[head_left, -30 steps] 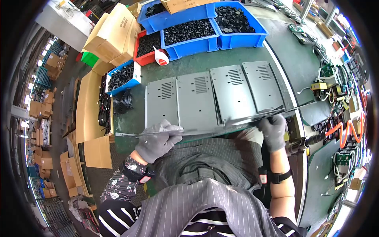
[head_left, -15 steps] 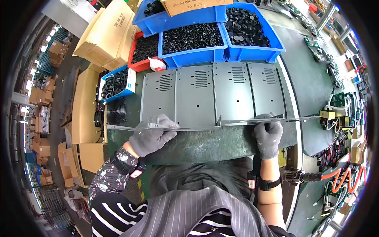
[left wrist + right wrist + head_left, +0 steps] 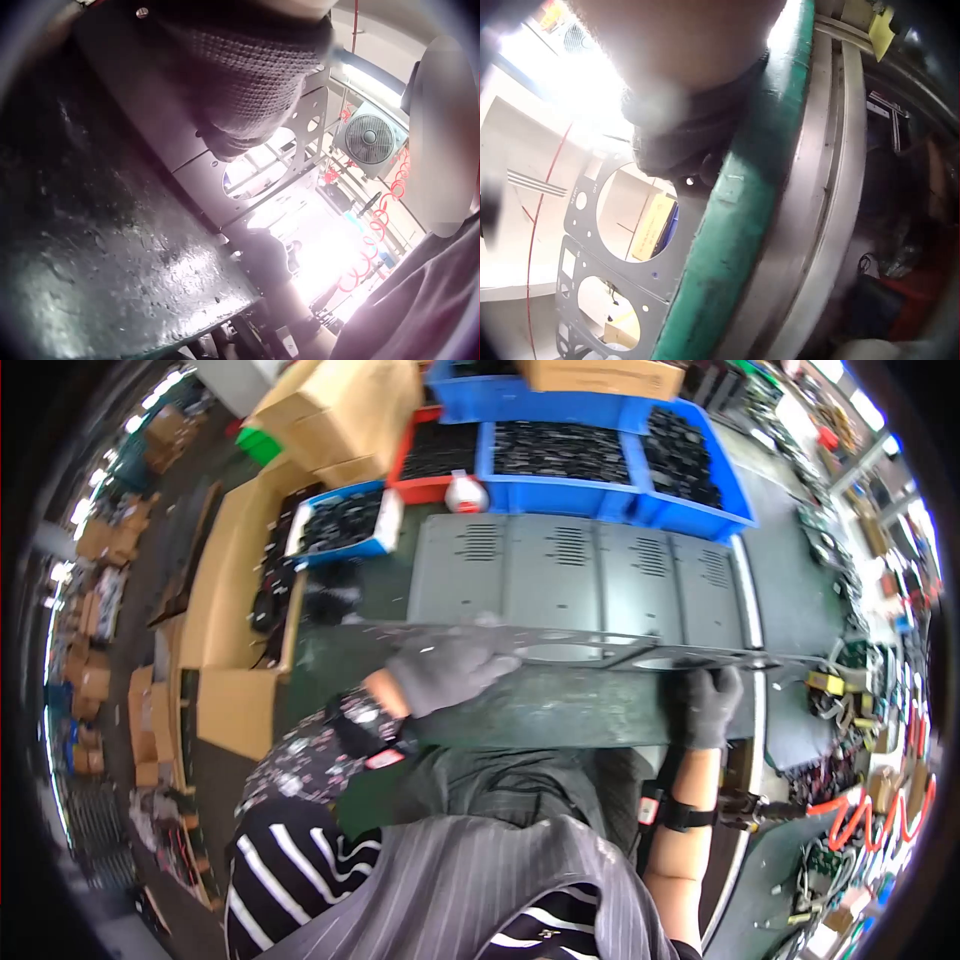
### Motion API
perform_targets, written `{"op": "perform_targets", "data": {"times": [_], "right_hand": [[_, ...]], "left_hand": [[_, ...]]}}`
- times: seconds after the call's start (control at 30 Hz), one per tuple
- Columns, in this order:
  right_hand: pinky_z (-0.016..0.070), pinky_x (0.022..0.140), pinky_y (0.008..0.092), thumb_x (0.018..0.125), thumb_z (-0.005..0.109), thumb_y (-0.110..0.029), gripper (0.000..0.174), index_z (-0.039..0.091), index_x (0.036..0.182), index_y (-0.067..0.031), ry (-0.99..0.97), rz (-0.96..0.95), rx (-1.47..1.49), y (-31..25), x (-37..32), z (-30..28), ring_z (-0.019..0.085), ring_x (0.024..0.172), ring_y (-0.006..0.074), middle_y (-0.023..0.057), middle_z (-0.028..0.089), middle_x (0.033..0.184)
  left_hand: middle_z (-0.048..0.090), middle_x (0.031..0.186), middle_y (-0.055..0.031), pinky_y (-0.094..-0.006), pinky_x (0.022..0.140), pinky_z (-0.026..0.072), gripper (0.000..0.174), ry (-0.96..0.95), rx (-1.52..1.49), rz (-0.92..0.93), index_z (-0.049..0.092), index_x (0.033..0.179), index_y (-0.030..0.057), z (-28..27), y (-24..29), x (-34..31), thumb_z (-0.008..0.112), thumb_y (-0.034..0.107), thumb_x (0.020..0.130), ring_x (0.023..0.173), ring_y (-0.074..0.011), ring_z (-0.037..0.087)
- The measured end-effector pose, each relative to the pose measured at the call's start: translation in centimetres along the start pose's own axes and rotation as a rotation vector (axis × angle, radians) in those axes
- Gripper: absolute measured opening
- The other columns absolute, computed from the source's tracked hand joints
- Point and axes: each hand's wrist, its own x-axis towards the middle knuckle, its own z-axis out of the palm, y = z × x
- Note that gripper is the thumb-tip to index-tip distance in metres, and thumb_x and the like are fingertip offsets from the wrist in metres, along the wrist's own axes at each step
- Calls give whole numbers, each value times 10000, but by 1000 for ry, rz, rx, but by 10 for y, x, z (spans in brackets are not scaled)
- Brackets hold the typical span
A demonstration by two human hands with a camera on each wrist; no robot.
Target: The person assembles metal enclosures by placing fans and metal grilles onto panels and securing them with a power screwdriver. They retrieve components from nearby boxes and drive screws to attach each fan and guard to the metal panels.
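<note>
Grey metal panels (image 3: 590, 638) with large round cutouts stand on edge in front of me, seen nearly edge-on in the head view. My left hand (image 3: 450, 670), in a dark knit glove, grips their left part. On the right, my gloved right hand (image 3: 712, 705) holds the other end with curled fingers. The cutouts show plainly in the right wrist view, where the panels (image 3: 585, 255) stand by the green table edge (image 3: 727, 240). Behind them, several flat grey slotted plates (image 3: 550, 565) lie side by side on the green table (image 3: 540, 710).
Blue bins (image 3: 560, 495) of small black parts line the back, beside a red bin (image 3: 420, 488) and a white bottle (image 3: 466, 493). Cardboard boxes (image 3: 330, 420) stand at the left. A power tool (image 3: 745, 810) with an orange coiled hose lies at the right.
The panels have come up from near my lap to over the table, moving away from my body. Both hands moved with them and kept hold. The head view has shifted.
</note>
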Motion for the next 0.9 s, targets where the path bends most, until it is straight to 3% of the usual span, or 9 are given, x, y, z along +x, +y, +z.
{"op": "perform_targets", "data": {"times": [0.13, 0.2, 0.33, 0.5, 0.57, 0.73, 0.8, 0.83, 0.9], "right_hand": [[386, 479, 235, 781, 557, 8, 46, 588, 789, -24, 59, 148, 226, 0, -4, 9, 474, 530, 91, 23, 560, 665], [386, 482, 234, 791, 549, 3, 53, 581, 820, -27, -5, 214, 313, 3, -3, 2, 474, 547, 85, 23, 560, 683], [408, 532, 229, 809, 516, -23, 136, 567, 932, -50, -69, 154, 334, 7, -2, -3, 465, 582, 90, 5, 550, 734], [434, 624, 237, 834, 585, -105, 209, 563, 1032, -42, 122, 188, 372, -4, -6, 10, 460, 620, 93, 4, 539, 749], [417, 604, 220, 847, 581, -109, 193, 578, 1025, -33, 119, 173, 370, -5, -8, 12, 439, 598, 85, 15, 542, 739], [266, 447, 197, 834, 582, -95, 148, 590, 964, -26, 170, 115, 291, 10, 0, 7, 341, 490, 54, -19, 505, 637], [362, 511, 208, 834, 579, -101, 205, 585, 1014, -4, 182, 162, 237, 8, -2, -2, 447, 573, 89, 17, 550, 732], [476, 873, 390, 883, 534, -54, 209, 578, 1081, -6, 89, 247, 246, 27, 6, -39, 550, 965, 208, 95, 596, 1054], [478, 872, 392, 882, 532, -55, 214, 577, 1084, -1, 65, 212, 222, 34, 8, -47, 547, 969, 206, 98, 594, 1053]], "left_hand": [[589, 931, -160, -441, 739, 466, 348, 29, 386, 121, 569, 1111, 64, -5, 5, -12, 502, 319, 884, 852, -340, 591], [562, 1144, -166, -425, 819, 481, 516, -296, 395, -172, 447, 1288, 48, -37, 32, -29, 552, 297, 848, 949, -341, 594], [600, 1121, -140, -395, 858, 473, 526, -453, -194, 5, 495, 1269, 57, -118, 2, -105, 608, 284, 808, 968, -312, 599], [647, 1039, -129, -360, 891, 459, 367, -109, 147, -954, 624, 1098, 77, -226, -106, -207, 605, 283, 795, 1006, -264, 604], [604, 1159, -144, -370, 964, 406, 443, -442, 289, -1311, 593, 1160, 74, -248, -136, -227, 580, 337, 804, 1118, -274, 550], [554, 1249, -150, -369, 997, 376, 547, -584, 300, -1254, 542, 1235, 40, -245, -207, -241, 585, 380, 808, 1180, -282, 507], [533, 1273, -174, -371, 993, 381, 603, -439, 312, -1349, 504, 1272, 33, -243, -223, -224, 593, 397, 800, 1183, -300, 504], [579, 1169, -203, -410, 912, 422, 583, -426, 350, -1263, 565, 1169, 3, -241, -242, -226, 596, 442, 787, 1063, -336, 558], [626, 1065, -232, -449, 830, 462, 592, -416, 378, -1173, 626, 1066, -28, -233, -259, -221, 600, 486, 774, 944, -371, 612]]}}
